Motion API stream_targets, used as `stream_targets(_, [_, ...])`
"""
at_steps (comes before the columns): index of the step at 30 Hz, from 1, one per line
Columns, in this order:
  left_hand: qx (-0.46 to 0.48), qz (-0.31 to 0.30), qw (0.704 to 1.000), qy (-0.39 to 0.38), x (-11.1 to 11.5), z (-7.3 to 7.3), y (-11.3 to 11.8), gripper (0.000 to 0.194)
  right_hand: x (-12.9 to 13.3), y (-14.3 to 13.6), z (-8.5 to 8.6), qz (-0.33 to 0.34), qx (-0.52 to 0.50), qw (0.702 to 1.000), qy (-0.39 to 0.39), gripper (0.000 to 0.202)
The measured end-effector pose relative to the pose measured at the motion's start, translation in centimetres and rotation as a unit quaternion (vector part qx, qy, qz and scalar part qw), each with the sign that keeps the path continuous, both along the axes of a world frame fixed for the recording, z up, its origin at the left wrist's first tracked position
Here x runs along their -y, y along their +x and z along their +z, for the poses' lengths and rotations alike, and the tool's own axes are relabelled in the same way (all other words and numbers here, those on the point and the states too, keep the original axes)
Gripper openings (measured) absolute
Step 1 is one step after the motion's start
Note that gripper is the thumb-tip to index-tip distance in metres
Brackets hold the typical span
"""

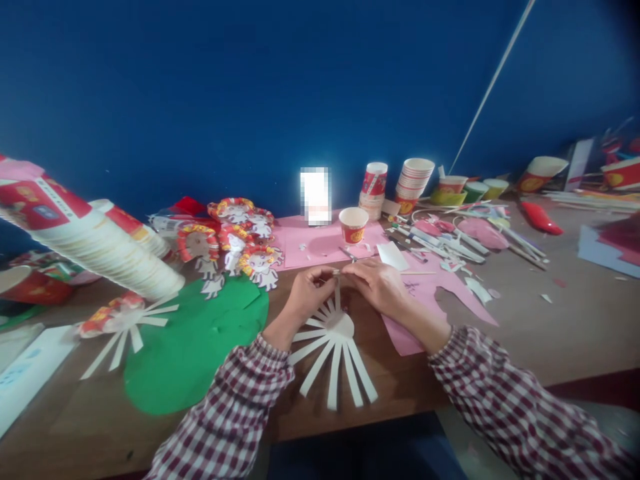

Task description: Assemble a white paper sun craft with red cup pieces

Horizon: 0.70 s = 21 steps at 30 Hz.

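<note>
A white paper cup cut into strips (341, 326) lies spread like a sunburst on the brown table, its round base in the middle. Just beyond the base, my left hand (308, 292) pinches the far end of one strip that points away from me. The fingers of my right hand (379, 285) are closed on the tip of that same strip, touching the left fingertips. What exactly lies between the fingertips is partly hidden. Several loose strips fan out toward the table's front edge. A small red and white paper cup (353, 225) stands upright beyond my hands.
Green paper (195, 347) lies at left, beside another cut cup (131, 320) and a leaning cup stack (125, 247). Paper lion figures (234, 247) stand behind. Pink sheets (320, 247), pens (445, 243), scraps and upright cup stacks (414, 180) occupy the back and right.
</note>
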<state>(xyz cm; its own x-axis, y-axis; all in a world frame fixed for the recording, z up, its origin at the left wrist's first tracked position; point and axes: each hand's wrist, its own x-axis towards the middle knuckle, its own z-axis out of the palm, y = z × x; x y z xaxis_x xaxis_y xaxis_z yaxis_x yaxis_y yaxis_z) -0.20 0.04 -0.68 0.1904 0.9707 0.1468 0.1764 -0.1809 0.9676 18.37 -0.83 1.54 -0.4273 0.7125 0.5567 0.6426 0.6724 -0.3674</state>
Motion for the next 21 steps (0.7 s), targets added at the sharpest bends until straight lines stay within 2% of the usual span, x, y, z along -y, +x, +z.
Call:
stream_targets(6, [-0.048,0.004,0.998,0.026,0.27,0.83,-0.05,0.024,0.07,-0.1,0.14,-0.006,0.013,1.0,-0.002,0.016])
stream_targets(12, [-0.051,-0.003,0.998,0.037,0.28,0.73,-0.01,0.024,0.0,-0.18,0.02,0.018,0.008,1.0,0.004,0.025])
stream_targets(21, [-0.056,0.001,0.998,0.008,0.32,0.87,-0.03,0.026,-0.18,0.03,-0.28,0.036,0.012,0.999,0.032,0.023])
